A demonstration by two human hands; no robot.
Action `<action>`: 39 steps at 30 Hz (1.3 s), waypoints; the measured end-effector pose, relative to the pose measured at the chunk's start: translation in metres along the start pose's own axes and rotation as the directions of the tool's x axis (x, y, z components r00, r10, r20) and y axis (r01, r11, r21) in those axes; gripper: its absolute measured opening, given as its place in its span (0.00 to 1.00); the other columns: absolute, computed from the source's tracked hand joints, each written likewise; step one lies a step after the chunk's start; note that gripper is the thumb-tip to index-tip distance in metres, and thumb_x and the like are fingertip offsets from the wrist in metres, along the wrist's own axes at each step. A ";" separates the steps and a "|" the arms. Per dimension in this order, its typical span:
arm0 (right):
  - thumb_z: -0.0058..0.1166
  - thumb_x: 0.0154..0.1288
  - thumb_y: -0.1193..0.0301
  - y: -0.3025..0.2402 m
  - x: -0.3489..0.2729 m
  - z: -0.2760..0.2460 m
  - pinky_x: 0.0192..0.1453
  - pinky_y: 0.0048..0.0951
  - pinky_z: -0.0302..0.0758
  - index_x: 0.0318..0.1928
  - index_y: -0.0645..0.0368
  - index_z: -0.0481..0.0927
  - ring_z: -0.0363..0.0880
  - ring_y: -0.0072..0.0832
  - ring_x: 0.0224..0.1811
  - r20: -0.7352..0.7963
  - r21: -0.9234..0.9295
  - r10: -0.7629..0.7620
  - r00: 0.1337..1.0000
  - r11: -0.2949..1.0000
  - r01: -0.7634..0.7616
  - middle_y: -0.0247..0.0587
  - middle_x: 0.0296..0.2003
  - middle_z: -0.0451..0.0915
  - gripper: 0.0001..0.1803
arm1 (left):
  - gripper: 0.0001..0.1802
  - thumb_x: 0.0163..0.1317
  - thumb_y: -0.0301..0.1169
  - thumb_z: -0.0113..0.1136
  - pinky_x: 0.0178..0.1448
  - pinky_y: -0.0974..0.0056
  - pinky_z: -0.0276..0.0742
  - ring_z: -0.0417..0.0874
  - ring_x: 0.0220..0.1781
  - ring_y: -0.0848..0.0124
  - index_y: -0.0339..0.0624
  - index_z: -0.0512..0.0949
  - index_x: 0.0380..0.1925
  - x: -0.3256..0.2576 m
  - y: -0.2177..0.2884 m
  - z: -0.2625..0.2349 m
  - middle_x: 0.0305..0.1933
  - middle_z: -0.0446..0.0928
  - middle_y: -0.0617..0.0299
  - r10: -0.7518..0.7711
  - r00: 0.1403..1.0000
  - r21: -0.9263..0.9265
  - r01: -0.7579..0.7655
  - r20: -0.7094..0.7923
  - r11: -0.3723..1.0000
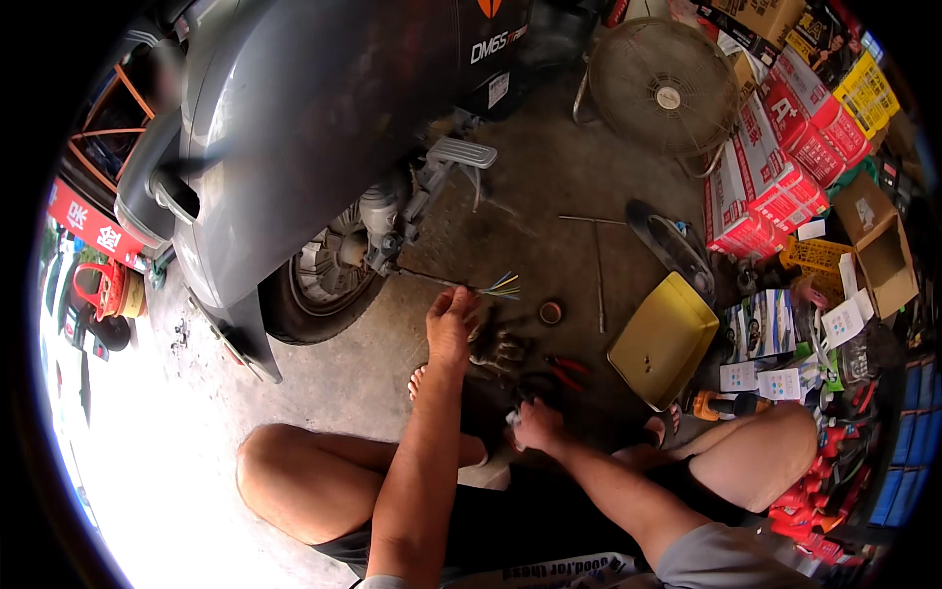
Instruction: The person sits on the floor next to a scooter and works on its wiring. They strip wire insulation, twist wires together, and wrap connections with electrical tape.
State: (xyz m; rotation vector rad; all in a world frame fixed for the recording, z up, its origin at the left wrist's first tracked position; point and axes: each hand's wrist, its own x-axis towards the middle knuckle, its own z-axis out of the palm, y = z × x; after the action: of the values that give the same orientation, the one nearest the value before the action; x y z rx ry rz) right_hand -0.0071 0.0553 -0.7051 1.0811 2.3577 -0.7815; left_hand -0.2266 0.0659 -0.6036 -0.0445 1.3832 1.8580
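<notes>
My left hand [451, 319] pinches a dark cable [422, 279] that runs out from the wheel hub of a grey scooter [285, 128]. Past my fingertips, the cable's thin coloured wires [504, 286] fan out, yellow, green and blue among them. Lower down and to the right, my right hand [538, 427] is closed around something small and pale, too unclear to name. Between the two hands, a dark and tan bundle [500, 348] lies on the floor. Red-handled pliers [567, 371] and a roll of tape [550, 312] lie just beyond my right hand.
A T-handled wrench [600, 275] and a yellow tray [664, 339] are on the floor to the right. Behind them stands a round floor fan [667, 74], beside stacked red and white boxes [765, 187]. The scooter's wheel [319, 285] stands ahead on the left.
</notes>
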 end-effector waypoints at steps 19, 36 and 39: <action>0.50 0.67 0.76 -0.107 0.061 -0.143 0.49 0.29 0.75 0.48 0.60 0.73 0.77 0.27 0.45 -0.292 0.794 -0.002 0.956 -0.557 0.242 0.37 0.43 0.78 0.10 | 0.08 0.62 0.28 0.60 0.31 0.68 0.74 0.77 0.29 0.74 0.43 0.73 0.27 0.018 -0.014 0.011 0.28 0.77 0.63 0.104 0.993 -0.195 -0.093 0.049 0.976; 0.46 0.63 0.80 -0.039 0.034 -0.125 0.54 0.34 0.75 0.49 0.61 0.73 0.78 0.32 0.48 -0.334 0.758 -0.251 0.908 -0.645 0.101 0.39 0.44 0.78 0.13 | 0.08 0.61 0.32 0.63 0.26 0.74 0.62 0.69 0.25 0.81 0.49 0.73 0.27 0.010 -0.018 0.008 0.26 0.74 0.71 0.048 0.998 -0.137 -0.042 0.043 0.990; 0.52 0.64 0.77 -0.076 0.034 -0.127 0.54 0.30 0.74 0.51 0.60 0.73 0.77 0.28 0.48 -0.374 0.710 -0.199 0.906 -0.690 0.142 0.37 0.46 0.78 0.14 | 0.07 0.62 0.31 0.62 0.30 0.72 0.70 0.74 0.27 0.79 0.46 0.74 0.27 0.009 -0.018 0.009 0.28 0.77 0.67 0.092 0.992 -0.161 -0.077 0.084 0.984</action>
State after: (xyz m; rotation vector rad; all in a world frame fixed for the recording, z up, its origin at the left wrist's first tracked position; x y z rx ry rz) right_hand -0.1057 0.1155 -0.6063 0.6222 0.6505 -3.6657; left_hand -0.2172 0.0799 -0.6184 0.0187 1.1910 2.0118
